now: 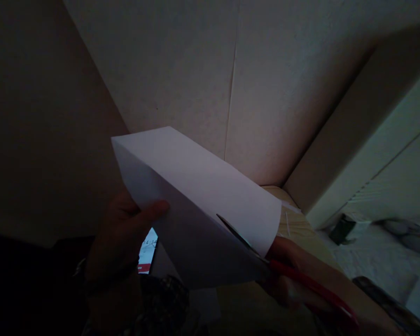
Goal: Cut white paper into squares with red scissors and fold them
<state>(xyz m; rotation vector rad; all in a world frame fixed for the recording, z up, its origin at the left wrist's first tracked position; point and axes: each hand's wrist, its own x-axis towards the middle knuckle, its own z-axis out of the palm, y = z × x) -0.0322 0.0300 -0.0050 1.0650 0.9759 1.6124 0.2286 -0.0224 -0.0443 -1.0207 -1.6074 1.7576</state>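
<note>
A folded white sheet of paper is held up in front of me in dim light. My left hand grips its lower left edge, thumb pressed on the near face. My right hand holds red-handled scissors from the lower right. The dark blades lie against the paper's right part, reaching in from its lower right edge.
A light wooden table lies below the paper, with a lit phone screen under my left hand. Pale walls rise behind. A white cabinet stands at the right, with dark items on the floor beside it.
</note>
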